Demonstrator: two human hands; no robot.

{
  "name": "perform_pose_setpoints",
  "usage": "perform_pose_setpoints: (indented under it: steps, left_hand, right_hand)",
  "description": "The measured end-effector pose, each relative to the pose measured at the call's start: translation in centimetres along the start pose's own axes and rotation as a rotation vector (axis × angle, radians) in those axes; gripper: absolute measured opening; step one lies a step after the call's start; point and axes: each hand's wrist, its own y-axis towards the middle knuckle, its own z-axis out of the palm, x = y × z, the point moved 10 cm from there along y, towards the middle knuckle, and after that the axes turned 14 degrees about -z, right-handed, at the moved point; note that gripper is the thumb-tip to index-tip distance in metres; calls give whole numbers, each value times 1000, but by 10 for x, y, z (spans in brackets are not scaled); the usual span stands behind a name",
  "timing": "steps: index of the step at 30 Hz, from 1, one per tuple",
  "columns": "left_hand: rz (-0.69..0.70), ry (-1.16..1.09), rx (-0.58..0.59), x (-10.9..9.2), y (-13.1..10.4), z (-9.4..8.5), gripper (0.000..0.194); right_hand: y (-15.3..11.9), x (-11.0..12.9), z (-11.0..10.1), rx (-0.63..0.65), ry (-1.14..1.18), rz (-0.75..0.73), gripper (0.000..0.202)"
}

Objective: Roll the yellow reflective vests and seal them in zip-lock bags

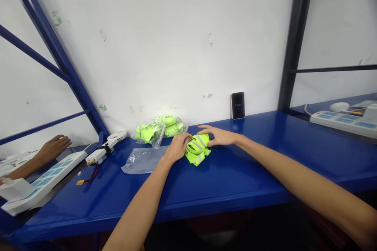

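In the head view, a crumpled bundle of fluorescent yellow-green fabric with silver-grey stripes (198,147) lies on the glossy blue table (235,188), between the two hands of the person. The left hand (178,146) is at the left side of the bundle, with its fingers bent against the fabric; whether they pinch it, I cannot tell. The right hand (221,136) is at the right side, its thumb and forefinger spread apart; the thumb is against the bundle, and the forefinger reaches out above its far edge.

A flat, clear plastic bag (141,160) lies just to the left of the bundle, partly behind the left wrist. Behind this bag, near the white wall (176,47), there are more yellow-green striped bundles in transparent packaging (149,132). Farther left are a small white fan (118,136) and a white block with a black strap (101,153), from which wires go to a yellow connector (80,182).

At the left edge, the hand of another person (55,147) is above a long white power strip (50,180). A black upright device with blue digits (237,105) stands against the wall, beyond the right hand.
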Motion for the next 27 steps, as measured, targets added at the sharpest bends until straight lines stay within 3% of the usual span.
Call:
perform_pose_setpoints:
  steps: [3, 7, 11, 14, 17, 18, 20, 23, 25, 27]
  left_hand:
    - [-4, -23, 76, -3, -9, 0, 31]
    - [-60, -91, 165, -1, -13, 9, 47]
    - [-45, -175, 95, -6, -13, 7, 80]
    - [54, -138, 16, -21, -16, -1, 86]
    - [125, -79, 34, -33, -19, -3, 80]
    - [126, -79, 32, -34, -19, -4, 75]
    - [99, -122, 20, -31, -17, -7, 60]
    - [-24, -317, 55, -17, -12, -1, 38]
    - [-159, -541, 88, -1, -7, 8, 37]
    - [-300, -765, 81, 16, -4, 16, 43]
  right_hand:
    - [2, 12, 3, -8, -96, -77, 72]
    - [2, 9, -8, -204, -26, -62, 41]
    - [1, -15, -10, -394, 236, 107, 28]
    - [-1, -31, -6, -544, 511, 236, 23]
    - [-9, -37, -6, -737, 750, 296, 23]
    - [-10, -37, -4, -747, 821, 307, 23]
    - [-7, -30, 10, -623, 955, 331, 21]
    - [-5, -16, 30, -328, 967, 360, 56]
    - [-6, -11, 18, -337, 799, 300, 70]
    - [-6, 1, -9, -442, 530, 146, 65]
